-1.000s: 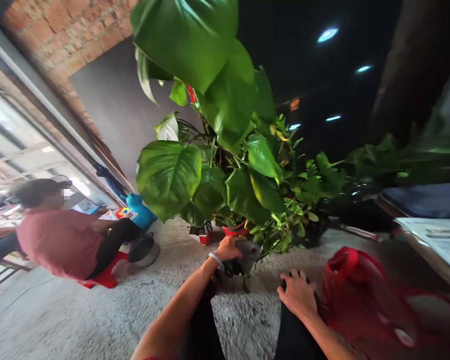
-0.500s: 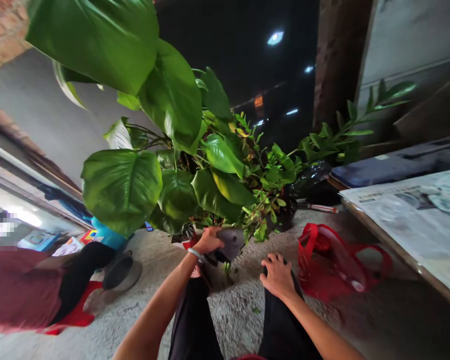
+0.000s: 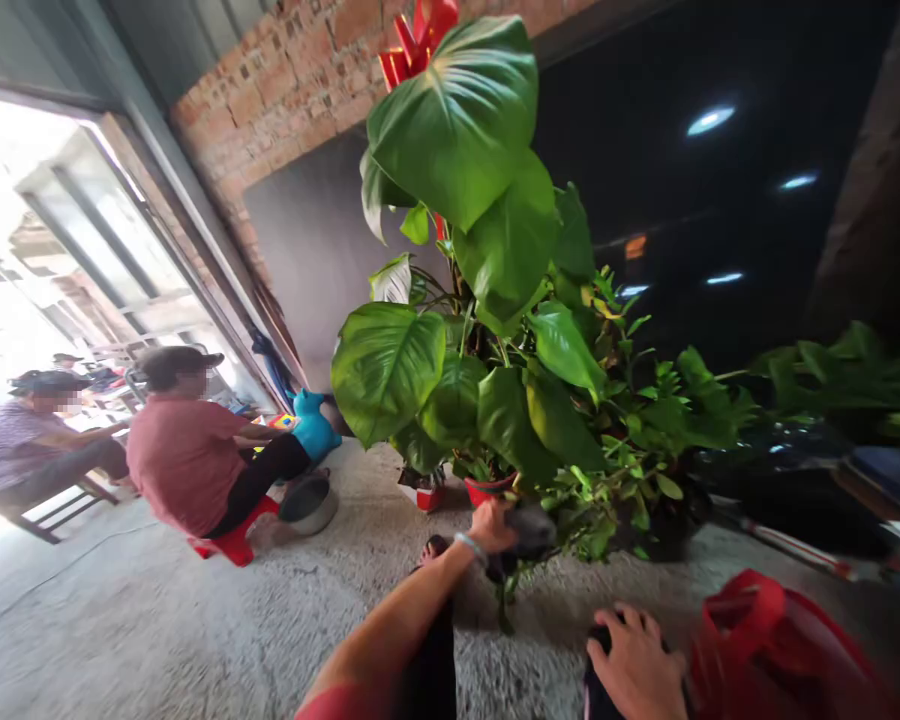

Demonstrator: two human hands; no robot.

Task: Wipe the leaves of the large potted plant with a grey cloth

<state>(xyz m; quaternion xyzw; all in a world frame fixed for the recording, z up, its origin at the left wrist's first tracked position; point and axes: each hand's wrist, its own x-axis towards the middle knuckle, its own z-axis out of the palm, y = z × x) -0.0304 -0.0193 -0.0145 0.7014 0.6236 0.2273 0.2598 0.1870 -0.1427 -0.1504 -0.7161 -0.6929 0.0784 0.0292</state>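
Beside broad, glossy leaves (image 3: 506, 240), above rough concrete (image 3: 195, 640)
Our left hand (image 3: 491, 525) clamps its fingers on a blurred grey object (image 3: 531, 532); our right hand (image 3: 636, 660) rests, fingers apart, on a black-clothed knee (image 3: 598, 695).

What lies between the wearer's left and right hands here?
In the head view, rough concrete floor lies between the left hand and right hand, with a blurred grey object and green leaves nearer the left.

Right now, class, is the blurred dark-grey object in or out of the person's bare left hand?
In: the left hand grips the dark-grey object at one side, the rest jutting out beyond the hand.
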